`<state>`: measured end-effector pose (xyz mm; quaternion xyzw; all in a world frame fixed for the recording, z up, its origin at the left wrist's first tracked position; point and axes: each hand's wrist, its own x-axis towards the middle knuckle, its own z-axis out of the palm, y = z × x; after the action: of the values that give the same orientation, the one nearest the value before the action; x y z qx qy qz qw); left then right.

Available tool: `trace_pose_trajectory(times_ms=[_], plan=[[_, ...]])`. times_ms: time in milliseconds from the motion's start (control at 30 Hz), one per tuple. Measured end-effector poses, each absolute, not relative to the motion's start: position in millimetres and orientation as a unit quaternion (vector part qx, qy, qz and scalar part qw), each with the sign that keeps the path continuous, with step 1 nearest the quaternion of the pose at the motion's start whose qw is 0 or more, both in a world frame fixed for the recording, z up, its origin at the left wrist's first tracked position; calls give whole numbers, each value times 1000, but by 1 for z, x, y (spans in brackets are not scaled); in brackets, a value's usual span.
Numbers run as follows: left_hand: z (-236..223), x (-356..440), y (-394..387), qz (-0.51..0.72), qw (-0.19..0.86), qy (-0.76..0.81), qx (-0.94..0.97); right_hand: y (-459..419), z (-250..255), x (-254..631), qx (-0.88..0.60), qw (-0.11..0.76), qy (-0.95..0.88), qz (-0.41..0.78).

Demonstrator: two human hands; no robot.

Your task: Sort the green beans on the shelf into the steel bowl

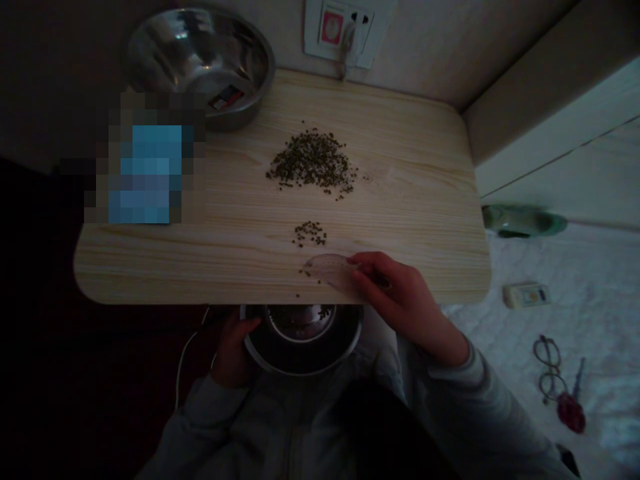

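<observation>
My right hand (395,290) is closed on a clear, rounded plastic piece (333,268), its exact kind unclear, lying low over the wooden tabletop (415,180) near the front edge. A few dark seeds rest beside its left end, and a small group of seeds (310,233) lies just beyond. Farther back is a larger heap of the same dark seeds (313,160). Below the table's edge, my left hand (234,350) grips the left rim of a metal bowl (303,363). Some seeds are inside it; the table hides its far part.
At the back left stands a large steel bowl (200,67) with a dark item inside. A blurred-out blue object (150,173) sits at the left. A wall socket (340,30) holds a plug. On the white bedding at right lie scissors (550,373) and a green bottle (525,221).
</observation>
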<state>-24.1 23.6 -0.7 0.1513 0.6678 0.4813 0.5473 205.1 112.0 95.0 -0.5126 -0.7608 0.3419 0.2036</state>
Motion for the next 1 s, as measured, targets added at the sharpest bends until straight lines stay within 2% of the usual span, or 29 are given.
trace_pose_trajectory(times_ms=[367, 533, 733, 867, 1000], plan=[[7, -19, 25, 482, 545, 683, 63, 110, 92, 196, -484, 202, -773, 356], [15, -15, 29, 491, 575, 651, 77, 106, 93, 191, -457, 175, -793, 364], [12, -16, 28, 496, 559, 659, 86, 99, 97, 192, -411, 157, -811, 386], [10, -18, 26, 496, 545, 671, 83, 96, 97, 199, -449, 190, -791, 370], [14, -15, 29, 484, 581, 651, 57, 97, 92, 208, -519, 201, -764, 327]])
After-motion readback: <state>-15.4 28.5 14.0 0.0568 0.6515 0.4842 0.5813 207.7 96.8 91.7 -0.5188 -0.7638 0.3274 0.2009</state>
